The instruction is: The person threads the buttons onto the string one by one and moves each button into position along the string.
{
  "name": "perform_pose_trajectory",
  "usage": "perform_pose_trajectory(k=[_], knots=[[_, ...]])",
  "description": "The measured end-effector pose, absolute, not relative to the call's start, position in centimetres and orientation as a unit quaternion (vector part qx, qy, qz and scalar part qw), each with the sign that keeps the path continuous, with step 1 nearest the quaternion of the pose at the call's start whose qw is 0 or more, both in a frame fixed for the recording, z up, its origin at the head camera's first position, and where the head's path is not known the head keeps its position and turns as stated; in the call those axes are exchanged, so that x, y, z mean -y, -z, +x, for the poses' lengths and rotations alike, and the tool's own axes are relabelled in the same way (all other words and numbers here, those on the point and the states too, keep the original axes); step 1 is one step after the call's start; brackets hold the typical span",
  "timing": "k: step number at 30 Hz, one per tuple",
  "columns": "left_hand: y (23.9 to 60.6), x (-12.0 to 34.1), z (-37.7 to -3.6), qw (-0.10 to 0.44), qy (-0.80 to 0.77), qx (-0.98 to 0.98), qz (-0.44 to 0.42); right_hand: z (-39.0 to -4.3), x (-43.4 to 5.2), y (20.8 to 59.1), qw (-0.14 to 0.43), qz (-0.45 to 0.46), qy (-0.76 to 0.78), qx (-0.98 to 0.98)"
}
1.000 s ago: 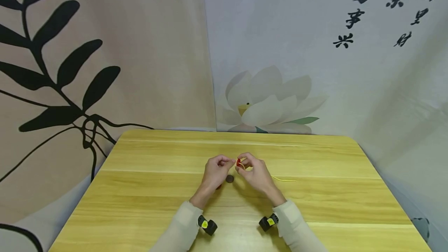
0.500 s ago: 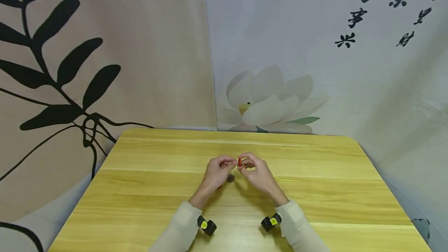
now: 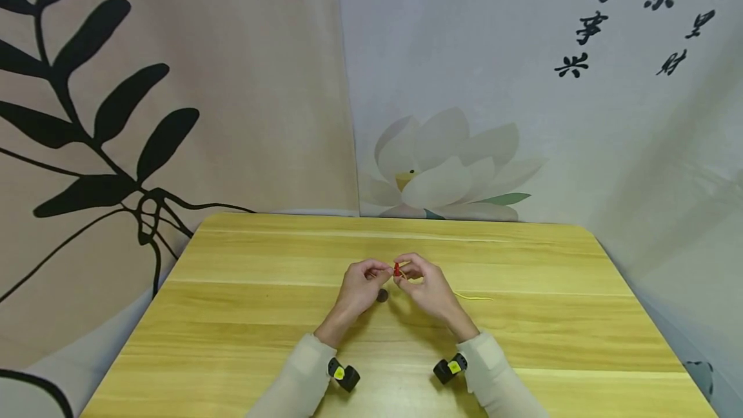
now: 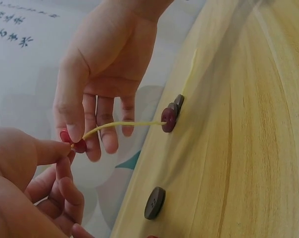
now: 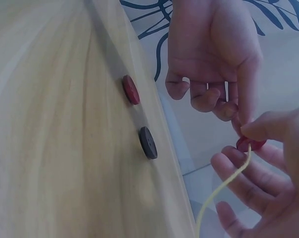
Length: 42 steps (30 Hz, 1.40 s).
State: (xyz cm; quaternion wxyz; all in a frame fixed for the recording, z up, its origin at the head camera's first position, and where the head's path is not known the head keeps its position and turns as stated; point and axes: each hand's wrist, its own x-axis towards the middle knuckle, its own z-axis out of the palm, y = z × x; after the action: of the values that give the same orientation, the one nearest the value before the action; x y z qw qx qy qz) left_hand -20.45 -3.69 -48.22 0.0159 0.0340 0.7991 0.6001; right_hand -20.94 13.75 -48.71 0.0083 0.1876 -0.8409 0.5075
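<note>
Above the middle of the table, my right hand (image 3: 426, 286) pinches a small red button (image 4: 80, 146) between thumb and finger. A yellow cord (image 4: 122, 123) runs from that button to a dark red button (image 4: 168, 120) and dark buttons (image 4: 179, 102) strung on it, lying on the table. My left hand (image 3: 358, 284) meets the right at the button, its thumb and forefinger pinching what looks like the cord's tip at the button's face; the fingertips partly hide it. Below the hands lie a loose dark button (image 5: 148, 143) and a loose red button (image 5: 131, 89).
The wooden table (image 3: 261, 340) spans the area under both arms, its far edge beyond the hands. Behind it hang printed cloths (image 3: 278, 82) with leaves, a flower and characters. The cord's free end (image 3: 475, 298) trails on the table to the right.
Both hands stay almost in place, meeting at the red button. The button has turned slightly between the fingers, and the left hand has shifted slightly right.
</note>
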Motion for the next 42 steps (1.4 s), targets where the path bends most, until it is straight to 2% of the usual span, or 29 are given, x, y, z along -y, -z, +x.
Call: perform_pose_trajectory(k=[42], knots=[[47.81,4.31,-20.37,0.015,-0.59,-0.807,0.022,-20.86,-14.16,48.42,0.01,0.189,-0.504,0.843]])
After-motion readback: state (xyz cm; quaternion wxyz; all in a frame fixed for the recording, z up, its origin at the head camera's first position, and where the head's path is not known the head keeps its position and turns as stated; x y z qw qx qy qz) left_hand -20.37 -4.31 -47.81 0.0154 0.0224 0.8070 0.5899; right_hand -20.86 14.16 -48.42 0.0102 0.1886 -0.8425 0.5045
